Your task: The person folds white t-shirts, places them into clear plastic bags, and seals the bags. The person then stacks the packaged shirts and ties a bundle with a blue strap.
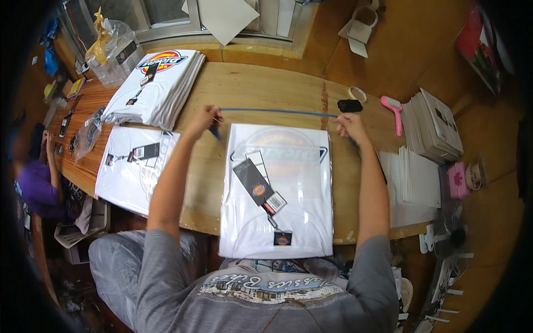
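Note:
A thin blue strip (277,111), perhaps a strap or cord, stretches level between my two hands; its exact kind is hard to make out. My left hand (206,119) is closed on one end, with a short dark tail hanging below it. The other end is pinched in my right hand (351,126). Just nearer than the strip lies a folded white T-shirt (305,222) in a clear plastic bag, reaching the table's front edge. On it rest a black hang tag (256,186) and a small dark label (282,238).
Left of my forearm lie more bagged white T-shirts (125,183), with a stack of folded T-shirts (125,102) behind. On the right are a tape ring (357,95), a black item (349,105), a pink tool (395,114) and white stacks (421,180). A person in purple (40,186) works far left.

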Demonstrator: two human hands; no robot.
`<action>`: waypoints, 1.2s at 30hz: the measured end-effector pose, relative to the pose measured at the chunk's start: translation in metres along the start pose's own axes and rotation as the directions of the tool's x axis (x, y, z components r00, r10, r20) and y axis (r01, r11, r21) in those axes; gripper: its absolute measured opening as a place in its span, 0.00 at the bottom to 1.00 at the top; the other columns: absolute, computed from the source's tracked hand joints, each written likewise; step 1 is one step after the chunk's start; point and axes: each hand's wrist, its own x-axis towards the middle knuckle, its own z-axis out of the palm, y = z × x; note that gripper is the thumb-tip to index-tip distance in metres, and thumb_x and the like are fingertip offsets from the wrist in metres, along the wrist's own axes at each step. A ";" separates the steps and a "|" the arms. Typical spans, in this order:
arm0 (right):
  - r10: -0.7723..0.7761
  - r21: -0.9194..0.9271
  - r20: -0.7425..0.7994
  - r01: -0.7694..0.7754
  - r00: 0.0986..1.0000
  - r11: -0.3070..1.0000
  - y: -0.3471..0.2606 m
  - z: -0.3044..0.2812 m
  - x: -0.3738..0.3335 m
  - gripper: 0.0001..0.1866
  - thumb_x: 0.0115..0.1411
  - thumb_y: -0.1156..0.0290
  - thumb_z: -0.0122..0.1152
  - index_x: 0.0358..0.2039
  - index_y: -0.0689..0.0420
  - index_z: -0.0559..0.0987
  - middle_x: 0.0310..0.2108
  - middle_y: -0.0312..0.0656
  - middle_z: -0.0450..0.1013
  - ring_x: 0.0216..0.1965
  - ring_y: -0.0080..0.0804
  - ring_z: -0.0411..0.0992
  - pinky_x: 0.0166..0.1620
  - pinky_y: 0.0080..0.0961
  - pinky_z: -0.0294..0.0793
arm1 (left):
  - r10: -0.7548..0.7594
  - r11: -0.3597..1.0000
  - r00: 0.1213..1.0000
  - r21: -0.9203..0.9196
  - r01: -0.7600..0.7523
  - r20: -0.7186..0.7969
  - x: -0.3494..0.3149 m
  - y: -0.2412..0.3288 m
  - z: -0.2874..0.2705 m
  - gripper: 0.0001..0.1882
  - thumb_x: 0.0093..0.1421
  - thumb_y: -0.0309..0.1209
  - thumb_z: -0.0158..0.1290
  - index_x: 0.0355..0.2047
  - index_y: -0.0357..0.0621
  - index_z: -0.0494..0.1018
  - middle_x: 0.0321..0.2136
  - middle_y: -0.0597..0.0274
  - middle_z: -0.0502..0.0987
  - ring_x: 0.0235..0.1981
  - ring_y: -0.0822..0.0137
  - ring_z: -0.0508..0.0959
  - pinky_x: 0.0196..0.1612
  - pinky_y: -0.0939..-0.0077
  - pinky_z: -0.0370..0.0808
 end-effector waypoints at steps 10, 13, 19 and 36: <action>0.356 0.160 0.223 -0.395 0.907 0.905 0.071 0.042 0.031 0.09 0.54 0.74 0.48 0.32 0.65 0.73 0.24 0.39 0.72 0.25 0.22 0.69 0.28 0.19 0.70 | -0.312 0.949 0.929 -0.110 0.295 -0.200 0.010 -0.056 0.031 0.14 0.57 0.30 0.39 0.18 0.38 0.69 0.15 0.63 0.69 0.16 0.72 0.68 0.15 0.83 0.66; 0.427 0.439 0.245 -0.493 0.870 0.752 0.054 0.057 0.018 0.08 0.54 0.75 0.45 0.31 0.63 0.73 0.23 0.38 0.71 0.23 0.23 0.69 0.23 0.21 0.68 | -0.423 0.903 0.906 -0.109 0.416 -0.039 0.002 -0.068 0.014 0.11 0.54 0.26 0.41 0.19 0.37 0.70 0.13 0.64 0.69 0.13 0.73 0.67 0.14 0.84 0.65; 0.405 -0.066 0.526 -0.439 0.748 0.896 0.057 0.039 -0.007 0.06 0.50 0.77 0.45 0.23 0.62 0.72 0.14 0.40 0.68 0.12 0.22 0.64 0.12 0.17 0.60 | -0.462 0.690 0.809 0.720 0.071 0.363 -0.068 -0.032 0.012 0.08 0.43 0.21 0.42 0.19 0.39 0.72 0.09 0.64 0.69 0.11 0.73 0.67 0.14 0.81 0.62; 0.322 -0.182 0.399 -0.270 0.859 0.945 0.055 -0.057 -0.165 0.09 0.52 0.71 0.50 0.23 0.63 0.75 0.10 0.31 0.60 0.12 0.15 0.55 0.15 0.14 0.54 | 0.048 0.699 0.999 -0.715 -0.021 0.017 -0.189 -0.047 -0.013 0.07 0.49 0.26 0.52 0.26 0.42 0.64 0.31 0.61 0.69 0.37 0.67 0.69 0.46 0.72 0.64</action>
